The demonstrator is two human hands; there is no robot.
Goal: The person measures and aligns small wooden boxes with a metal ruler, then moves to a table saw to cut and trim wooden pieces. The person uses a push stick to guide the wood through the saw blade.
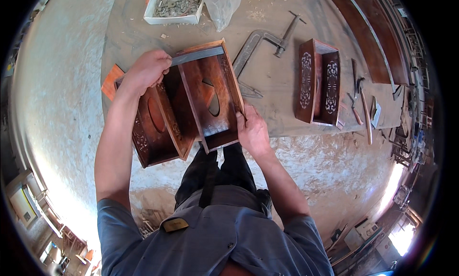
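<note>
My left hand (147, 71) is closed on the end of a flat grey metal bar (200, 55) that looks like a file. The bar lies across the far end of a reddish-brown wooden box (198, 75), whose panel has an oval hole. My right hand (253, 130) grips the near right side of this box, fingers partly hidden behind its wall. Beneath my left forearm, a second wooden box (174, 127) with carved panels and an oval opening sits tilted next to the first, jutting past the table's near edge.
A C-clamp (253, 41) lies right of the box. Beyond it stands another carved box (307, 82), with a hammer (367, 115) and hand tools farther right. A white tray (171, 20) of metal pieces and a plastic bag (221, 5) are at the back. Long boards (361, 37) lie far right.
</note>
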